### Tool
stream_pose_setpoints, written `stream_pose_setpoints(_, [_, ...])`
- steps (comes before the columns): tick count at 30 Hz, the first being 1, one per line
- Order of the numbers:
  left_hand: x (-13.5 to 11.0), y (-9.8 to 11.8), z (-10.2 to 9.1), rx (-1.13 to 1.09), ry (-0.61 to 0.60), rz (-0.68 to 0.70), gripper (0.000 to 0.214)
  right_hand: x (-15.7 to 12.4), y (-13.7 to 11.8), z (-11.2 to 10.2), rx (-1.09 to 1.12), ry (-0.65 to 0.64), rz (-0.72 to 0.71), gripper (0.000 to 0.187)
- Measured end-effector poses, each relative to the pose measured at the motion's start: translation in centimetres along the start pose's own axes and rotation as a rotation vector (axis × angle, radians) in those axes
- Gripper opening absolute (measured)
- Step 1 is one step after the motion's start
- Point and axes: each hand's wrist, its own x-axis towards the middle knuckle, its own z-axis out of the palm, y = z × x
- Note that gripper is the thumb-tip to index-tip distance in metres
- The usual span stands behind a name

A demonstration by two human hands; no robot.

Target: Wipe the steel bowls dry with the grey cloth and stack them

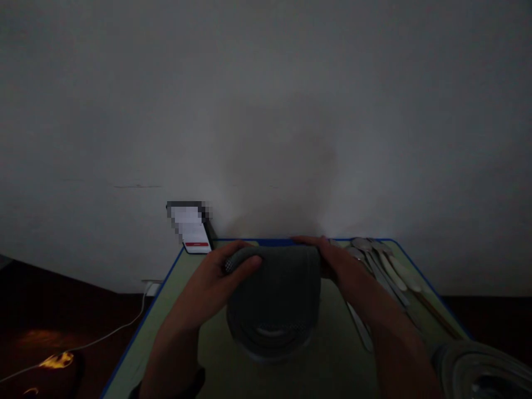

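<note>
The scene is dim. Both hands hold a dark grey cloth (276,277) by its top edge above a small green table (187,271). My left hand (220,277) pinches the cloth's left corner, thumb on top. My right hand (336,260) grips the right corner. The cloth hangs down over a round dish (270,338) standing on the table and hides most of it.
Several spoons and other cutlery (386,266) lie along the table's right side. A stack of round dishes (477,368) sits at the near right corner. A lit phone (191,230) leans on the wall at the back left. A white cable (124,327) runs over the dark floor.
</note>
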Motion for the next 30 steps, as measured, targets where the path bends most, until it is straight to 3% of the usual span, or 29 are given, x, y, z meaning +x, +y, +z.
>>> stream_pose_setpoints(5, [0.6,-0.3,0.3,0.162,0.013,0.013,0.029,-0.1,-0.5,0.1,-0.269,0.077,-0.043,0.020])
stream_pose_setpoints(9, [1.4,-2.8,-0.3,0.327,0.086,-0.008,0.039,-0.7,-1.9,1.2,-0.282,0.477,-0.244,0.010])
stream_pose_setpoints(11, [1.6,-4.2,-0.8,0.470,0.106,-0.066,0.045,-1.0,-2.3,2.0,-0.323,0.530,-0.350,0.010])
stream_pose_setpoints(12, [1.6,-4.8,-1.0,0.505,0.059,-0.108,0.047,-1.1,-2.3,2.4,-0.358,0.461,-0.372,0.009])
stream_pose_setpoints(14, [1.3,-5.5,-1.3,0.542,-0.035,-0.193,0.045,-1.2,-1.7,3.1,-0.438,0.169,-0.328,0.010])
stream_pose_setpoints(16, [1.0,-5.7,-1.3,0.541,-0.095,-0.293,0.039,-1.1,-0.6,3.7,-0.531,-0.184,-0.170,0.017])
stream_pose_setpoints(18, [0.7,-5.6,-1.1,0.533,-0.132,-0.373,0.038,-0.9,0.7,4.4,-0.645,-0.387,0.004,0.025])
stream_pose_setpoints(22, [0.8,-5.2,-0.7,0.536,-0.192,-0.386,0.034,-0.1,2.1,5.8,-0.835,-0.330,0.055,0.024])
stream_pose_setpoints(27, [1.0,-3.9,-0.1,0.478,-0.127,-0.150,0.034,1.0,2.3,7.2,-0.858,-0.300,0.068,0.028])
stream_pose_setpoints(30, [1.0,-3.4,0.9,0.400,-0.128,-0.102,0.034,1.2,2.4,7.1,-0.895,-0.229,0.085,0.030])
